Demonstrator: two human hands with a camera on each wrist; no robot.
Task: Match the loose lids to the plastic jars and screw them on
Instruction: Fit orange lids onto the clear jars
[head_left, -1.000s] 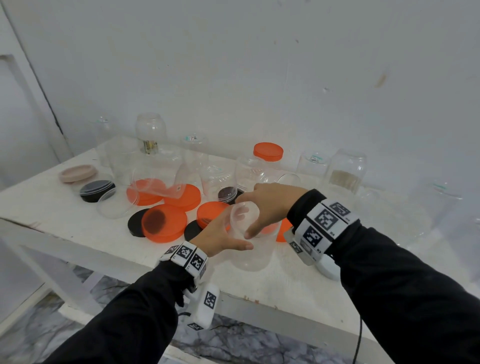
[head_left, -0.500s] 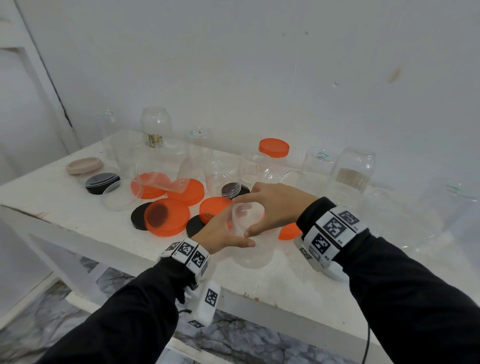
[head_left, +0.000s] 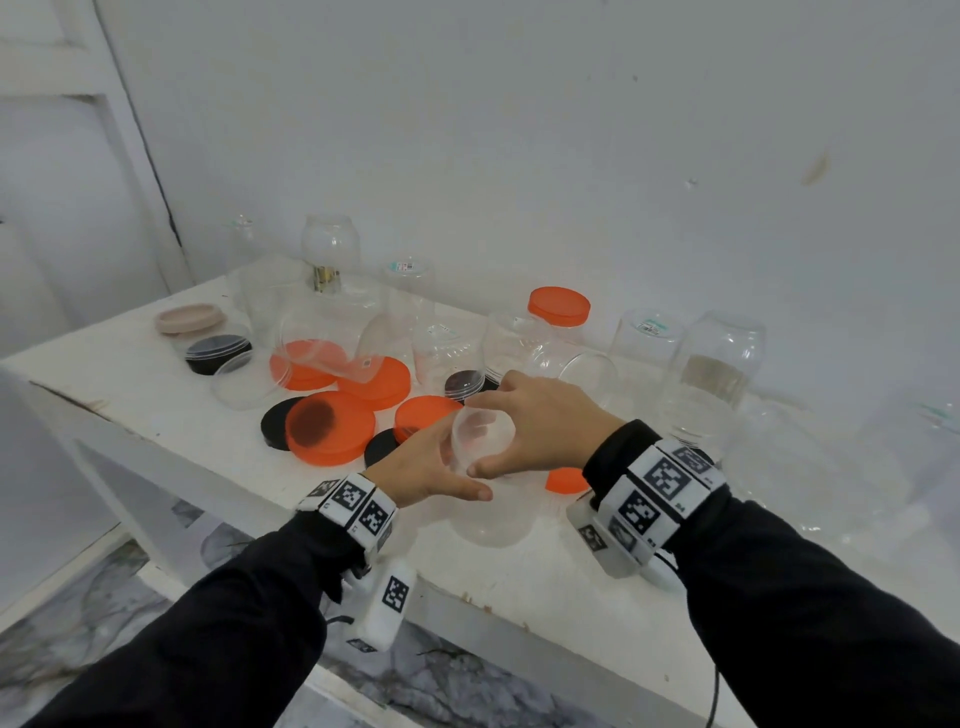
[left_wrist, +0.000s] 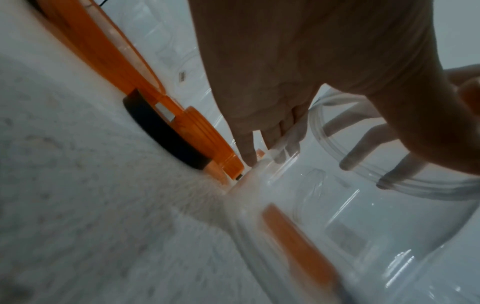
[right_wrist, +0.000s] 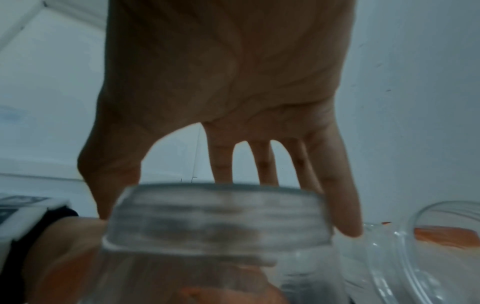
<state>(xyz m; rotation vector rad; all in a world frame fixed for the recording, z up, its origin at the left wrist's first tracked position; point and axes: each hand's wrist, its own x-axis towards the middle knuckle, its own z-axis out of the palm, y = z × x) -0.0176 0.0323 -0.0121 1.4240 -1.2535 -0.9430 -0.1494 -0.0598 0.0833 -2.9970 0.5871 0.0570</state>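
A clear plastic jar (head_left: 493, 519) stands upright near the table's front edge. A clear lid (head_left: 488, 434) sits on its mouth. My left hand (head_left: 462, 467) grips the jar's upper body from the left, with the thumb across the front. My right hand (head_left: 474, 435) comes from above and grips the lid's rim with thumb and fingers. In the right wrist view the lid (right_wrist: 221, 216) is blurred between my fingers (right_wrist: 342, 216). The left wrist view shows the jar (left_wrist: 350, 236) close up, with the right hand's fingers (left_wrist: 363, 156) seen through the clear plastic.
Loose orange lids (head_left: 330, 428) and black lids (head_left: 278, 423) lie left of the jar, and a small orange lid (head_left: 566, 479) lies by my right wrist. Several clear jars stand at the back; one has an orange lid (head_left: 558, 306). A jar (head_left: 322, 343) lies on its side.
Both hands have kept their hold on the jar and the lid in the same spot. The head view has shifted a little to the left. No other thing has moved.
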